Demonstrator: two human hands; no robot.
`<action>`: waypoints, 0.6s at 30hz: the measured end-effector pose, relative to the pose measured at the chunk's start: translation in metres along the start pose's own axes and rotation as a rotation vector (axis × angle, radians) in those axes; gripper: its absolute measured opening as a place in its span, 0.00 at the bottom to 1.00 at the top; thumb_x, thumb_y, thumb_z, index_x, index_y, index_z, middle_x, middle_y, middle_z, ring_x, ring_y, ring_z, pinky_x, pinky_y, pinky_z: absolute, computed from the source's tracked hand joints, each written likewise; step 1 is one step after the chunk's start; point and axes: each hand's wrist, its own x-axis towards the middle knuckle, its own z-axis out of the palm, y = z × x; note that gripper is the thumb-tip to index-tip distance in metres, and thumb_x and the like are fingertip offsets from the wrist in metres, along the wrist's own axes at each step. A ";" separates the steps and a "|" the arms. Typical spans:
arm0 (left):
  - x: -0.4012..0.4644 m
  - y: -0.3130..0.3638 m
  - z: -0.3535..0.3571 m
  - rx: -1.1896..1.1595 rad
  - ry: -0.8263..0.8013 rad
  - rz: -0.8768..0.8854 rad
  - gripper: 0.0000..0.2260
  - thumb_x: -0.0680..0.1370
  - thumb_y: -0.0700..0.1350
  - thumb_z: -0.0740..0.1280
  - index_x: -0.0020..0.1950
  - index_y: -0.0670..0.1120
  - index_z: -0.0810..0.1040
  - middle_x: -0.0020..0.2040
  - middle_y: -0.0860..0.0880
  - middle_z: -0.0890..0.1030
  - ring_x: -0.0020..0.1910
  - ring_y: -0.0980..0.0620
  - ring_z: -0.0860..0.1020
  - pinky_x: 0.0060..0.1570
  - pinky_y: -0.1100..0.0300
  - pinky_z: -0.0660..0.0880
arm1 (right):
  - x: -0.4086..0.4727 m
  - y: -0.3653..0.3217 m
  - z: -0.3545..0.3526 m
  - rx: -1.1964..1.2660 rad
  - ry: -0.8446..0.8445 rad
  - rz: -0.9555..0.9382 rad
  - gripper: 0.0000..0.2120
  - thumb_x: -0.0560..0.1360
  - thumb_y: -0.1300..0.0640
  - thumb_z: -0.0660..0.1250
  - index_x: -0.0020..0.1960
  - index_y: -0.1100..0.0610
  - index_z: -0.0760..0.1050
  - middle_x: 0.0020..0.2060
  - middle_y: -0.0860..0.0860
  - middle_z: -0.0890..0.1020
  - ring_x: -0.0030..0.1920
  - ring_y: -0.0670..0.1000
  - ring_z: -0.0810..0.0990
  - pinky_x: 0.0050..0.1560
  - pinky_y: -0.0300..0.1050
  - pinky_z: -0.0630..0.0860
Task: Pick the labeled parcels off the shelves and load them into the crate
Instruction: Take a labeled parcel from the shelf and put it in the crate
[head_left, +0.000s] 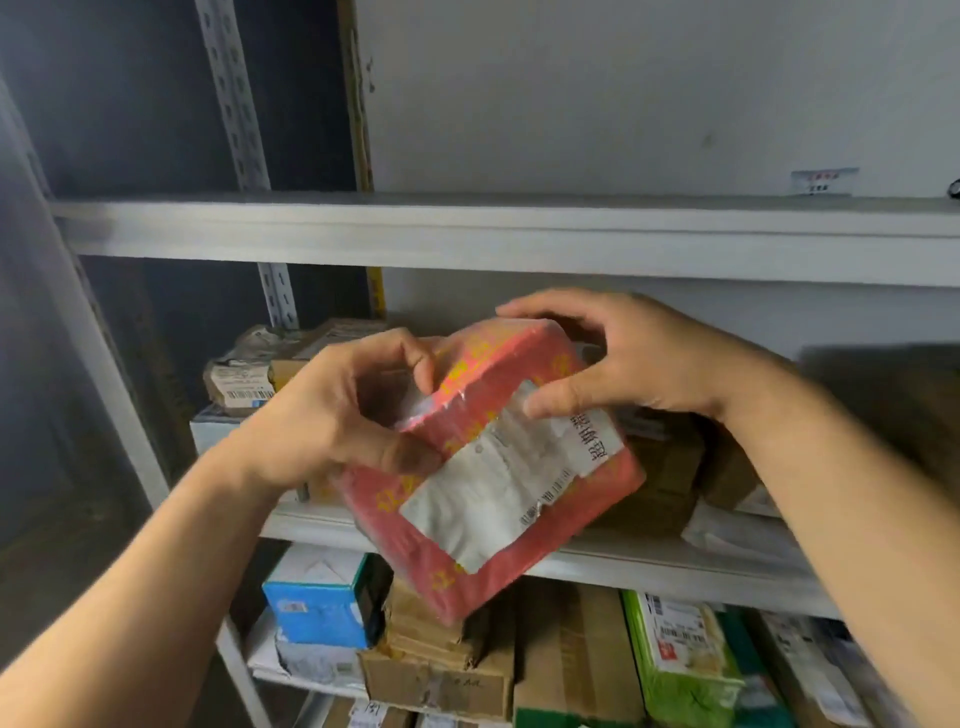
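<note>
Shelving (519, 234) behind, left hand (337, 410) and right hand (618, 358) each grip the tilted red parcel (498, 467).

Red parcel (498, 467): box-shaped, wrapped in glossy film, yellow print on its faces. A white shipping label (498, 499) with barcode and black characters covers most of the facing side; the label is creased. The parcel is tilted, one corner pointing down, held off the middle shelf (649, 564) in front of its edge. Crate not seen.
</note>
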 end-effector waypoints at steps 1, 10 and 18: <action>0.009 0.008 -0.006 0.008 -0.082 -0.007 0.23 0.62 0.39 0.84 0.51 0.43 0.77 0.49 0.32 0.76 0.49 0.40 0.75 0.47 0.38 0.71 | 0.006 -0.002 -0.006 0.031 -0.055 0.046 0.45 0.62 0.41 0.85 0.76 0.37 0.72 0.70 0.39 0.77 0.71 0.38 0.75 0.76 0.50 0.73; 0.033 0.047 -0.026 0.167 -0.163 -0.101 0.19 0.67 0.32 0.81 0.55 0.38 0.81 0.59 0.46 0.86 0.61 0.42 0.84 0.61 0.44 0.82 | -0.018 0.024 0.032 0.736 0.202 0.126 0.35 0.62 0.52 0.80 0.70 0.53 0.80 0.62 0.59 0.86 0.64 0.63 0.84 0.66 0.61 0.81; -0.051 -0.010 0.050 -0.181 0.504 -0.205 0.45 0.65 0.70 0.81 0.78 0.67 0.67 0.71 0.56 0.80 0.65 0.50 0.83 0.58 0.45 0.83 | -0.035 0.029 0.092 1.193 0.617 0.021 0.29 0.71 0.50 0.74 0.68 0.62 0.79 0.63 0.66 0.83 0.65 0.67 0.82 0.69 0.70 0.76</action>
